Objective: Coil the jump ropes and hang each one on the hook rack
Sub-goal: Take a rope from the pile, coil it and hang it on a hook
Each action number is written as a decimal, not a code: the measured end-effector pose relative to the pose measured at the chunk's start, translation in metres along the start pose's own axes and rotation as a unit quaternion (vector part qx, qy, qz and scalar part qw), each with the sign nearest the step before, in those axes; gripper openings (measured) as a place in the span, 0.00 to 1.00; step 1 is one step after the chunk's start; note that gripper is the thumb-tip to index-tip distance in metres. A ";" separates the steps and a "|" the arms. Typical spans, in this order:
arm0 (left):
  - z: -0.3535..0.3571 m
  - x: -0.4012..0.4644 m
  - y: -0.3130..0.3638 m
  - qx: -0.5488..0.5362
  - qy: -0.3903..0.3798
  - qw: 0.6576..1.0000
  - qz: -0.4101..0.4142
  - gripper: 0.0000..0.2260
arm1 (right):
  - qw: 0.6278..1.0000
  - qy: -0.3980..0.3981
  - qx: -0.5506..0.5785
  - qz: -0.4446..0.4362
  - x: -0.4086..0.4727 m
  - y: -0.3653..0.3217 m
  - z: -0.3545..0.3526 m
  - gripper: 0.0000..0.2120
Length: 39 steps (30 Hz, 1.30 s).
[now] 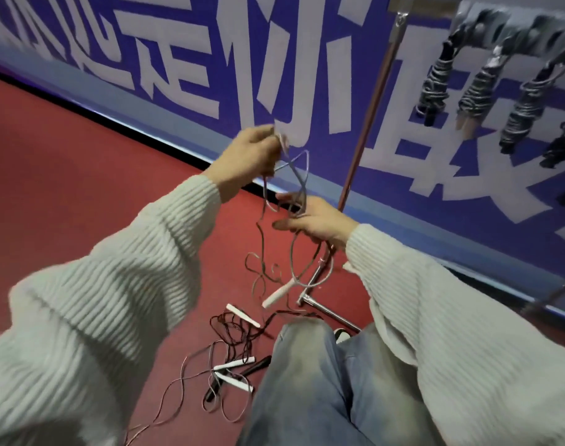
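My left hand (247, 157) is raised and pinches a thin grey jump rope (298, 175) near its top. Below it, my right hand (316, 222) holds loops of the same rope wound around its fingers. The rope's slack trails down to the floor, and a white handle (276, 296) dangles under my right hand. At the upper right stands the hook rack (513, 25), where several coiled ropes (434, 86) hang side by side.
Loose ropes with white and black handles (234, 365) lie tangled on the red floor (65, 172) by my legs. The rack's metal post (368, 123) and foot bar (329, 312) stand just right of my hands. Behind runs a blue wall with white lettering (274, 59).
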State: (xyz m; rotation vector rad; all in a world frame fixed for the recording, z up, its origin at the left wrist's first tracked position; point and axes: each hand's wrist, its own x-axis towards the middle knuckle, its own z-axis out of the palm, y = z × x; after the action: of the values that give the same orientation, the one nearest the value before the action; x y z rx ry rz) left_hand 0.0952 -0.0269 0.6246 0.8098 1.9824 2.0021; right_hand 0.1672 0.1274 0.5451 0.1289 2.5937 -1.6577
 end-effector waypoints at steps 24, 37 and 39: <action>-0.019 -0.042 -0.145 0.089 0.231 0.965 -0.081 0.08 | 0.928 0.261 0.253 -0.088 -0.009 -0.090 -0.096 0.16; -0.022 -0.033 -0.104 0.027 0.119 0.986 -0.114 0.14 | 0.967 0.147 0.002 0.209 -0.015 0.013 -0.113 0.19; -0.009 -0.026 -0.088 0.001 0.103 0.990 -0.097 0.12 | 0.965 0.139 -0.066 0.211 -0.015 0.022 -0.100 0.20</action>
State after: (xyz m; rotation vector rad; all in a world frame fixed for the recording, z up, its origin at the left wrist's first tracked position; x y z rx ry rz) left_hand 0.0923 -0.0416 0.5340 0.4049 2.0801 2.0384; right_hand 0.1839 0.2266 0.5682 0.8967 2.6030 -1.3920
